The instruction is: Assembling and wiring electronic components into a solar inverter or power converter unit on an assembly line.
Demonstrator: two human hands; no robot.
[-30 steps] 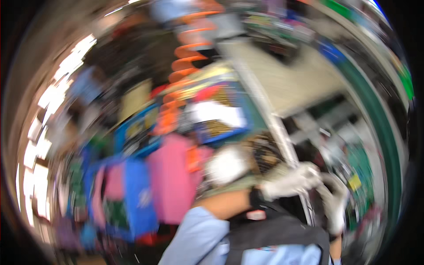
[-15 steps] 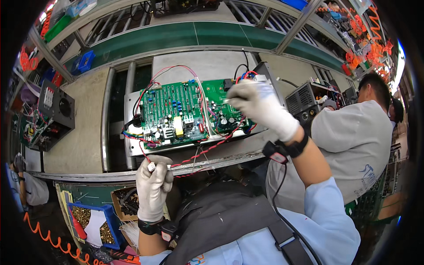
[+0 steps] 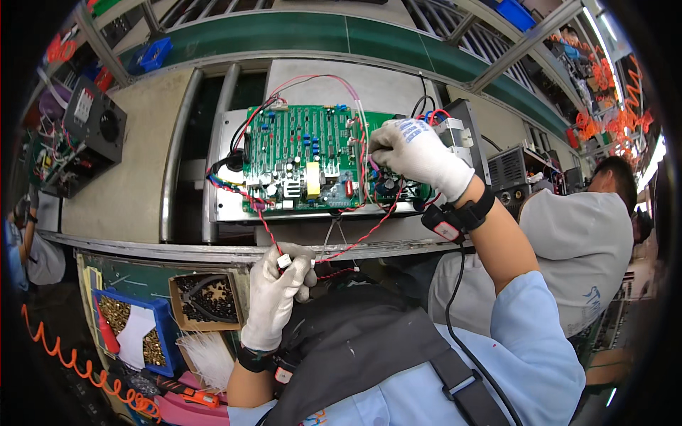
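Note:
My left hand (image 3: 278, 295), in a white glove, pinches a small white plug connector (image 3: 284, 261) on red-and-black twisted wires, just in front of the bench edge. More twisted wire (image 3: 369, 232) passes from that hand up to the green circuit board (image 3: 291, 138), which lies on a metal chassis (image 3: 226, 142). My gloved right hand (image 3: 423, 157) is over the board's right part, its fingers curled together by the pink and white wires (image 3: 364, 121). Whatever sits between those fingertips is hidden. A second white plug (image 3: 356, 269) dangles below the edge.
Another open unit (image 3: 99, 128) stands at left; a further one (image 3: 508, 167) is at right, beside a co-worker in grey (image 3: 568, 241). A blue bin (image 3: 170, 341) of brass-coloured screws, a box of dark screws (image 3: 206, 323) and an orange coiled hose (image 3: 57, 348) are lower left.
My right hand has come down toward the board, closer to the wires. My left hand still holds the plug. The whole view has shifted, so the bench appears farther right and higher.

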